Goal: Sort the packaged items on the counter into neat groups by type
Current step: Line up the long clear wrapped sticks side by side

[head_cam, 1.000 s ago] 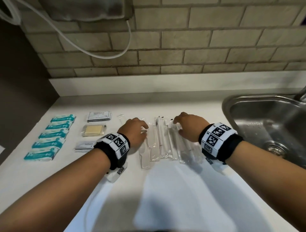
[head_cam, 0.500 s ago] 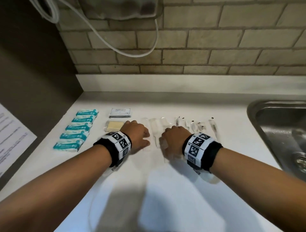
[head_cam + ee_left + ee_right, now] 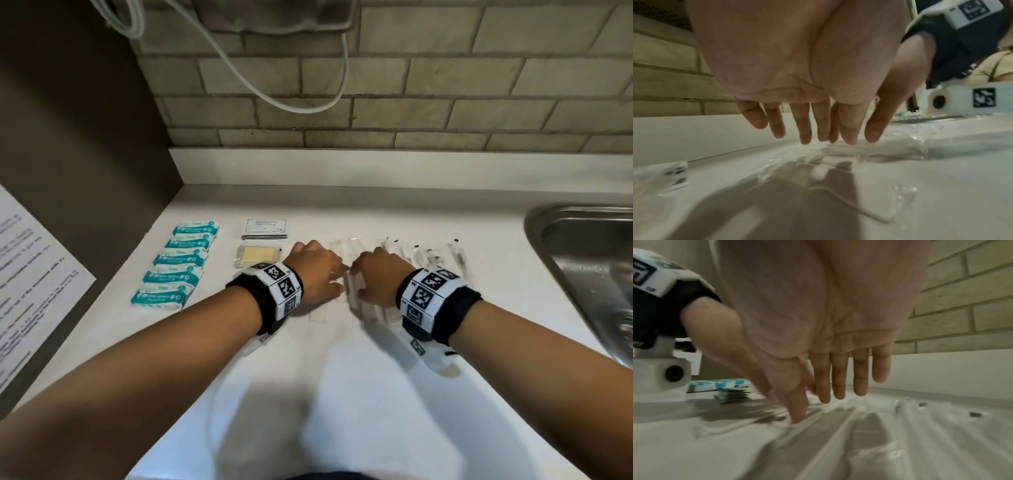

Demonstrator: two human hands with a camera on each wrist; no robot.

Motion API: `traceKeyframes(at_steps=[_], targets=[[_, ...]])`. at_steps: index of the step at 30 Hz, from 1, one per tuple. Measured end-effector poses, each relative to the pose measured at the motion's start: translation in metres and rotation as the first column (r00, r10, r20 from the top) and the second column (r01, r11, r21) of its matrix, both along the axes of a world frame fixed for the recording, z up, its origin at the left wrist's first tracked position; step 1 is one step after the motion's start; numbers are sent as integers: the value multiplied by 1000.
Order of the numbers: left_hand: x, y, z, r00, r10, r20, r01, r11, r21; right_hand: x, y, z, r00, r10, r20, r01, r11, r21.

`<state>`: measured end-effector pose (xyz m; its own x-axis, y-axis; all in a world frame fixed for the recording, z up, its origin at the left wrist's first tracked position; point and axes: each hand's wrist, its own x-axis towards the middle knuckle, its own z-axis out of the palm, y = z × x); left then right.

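Note:
A row of long clear plastic packets [image 3: 354, 250] [image 3: 869, 431] lies on the white counter [image 3: 359, 394]. My left hand [image 3: 317, 270] [image 3: 818, 134] and right hand [image 3: 378, 274] [image 3: 830, 395] lie side by side on them, palms down, fingers straight. The fingertips of both touch the wrappers; nothing is gripped. Right of my right hand, more clear packets with dark tips [image 3: 431, 255] lie in line. At the left are several teal packets [image 3: 178, 263] in a column, a stack of white shampoo sachets [image 3: 265, 229] and a wrapped yellow soap bar [image 3: 258, 255].
A steel sink [image 3: 589, 270] is set into the counter at the right. A brick wall [image 3: 376, 85] with a hanging white cable [image 3: 274, 92] stands behind. A dark panel with a printed sheet [image 3: 30, 284] borders the counter's left edge.
My right hand has slid left along the clear packets until it sits beside the left hand. The head view has swung left, and the sink now sits at the frame's right edge.

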<state>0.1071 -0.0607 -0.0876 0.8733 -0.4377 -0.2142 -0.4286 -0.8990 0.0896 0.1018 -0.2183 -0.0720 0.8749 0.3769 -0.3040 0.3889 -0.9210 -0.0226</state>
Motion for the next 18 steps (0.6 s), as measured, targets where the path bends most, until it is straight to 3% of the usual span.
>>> traceKeyframes(at_steps=[3, 8, 11, 18], targets=[[0, -1, -9, 996, -64, -60, 71, 990, 125, -2, -7, 7, 999, -17, -45, 15, 999, -48], [-10, 8, -12, 995, -59, -79, 58, 998, -12, -6, 0, 0, 995, -20, -98, 20, 1000, -6], [-6, 16, -6, 1000, -3, 25, 4, 999, -40, -4, 6, 1, 998, -18, -58, 19, 1000, 18], [-2, 30, -15, 999, -23, -49, 33, 978, 207, -9, 19, -5, 996, 69, -60, -71, 997, -26]])
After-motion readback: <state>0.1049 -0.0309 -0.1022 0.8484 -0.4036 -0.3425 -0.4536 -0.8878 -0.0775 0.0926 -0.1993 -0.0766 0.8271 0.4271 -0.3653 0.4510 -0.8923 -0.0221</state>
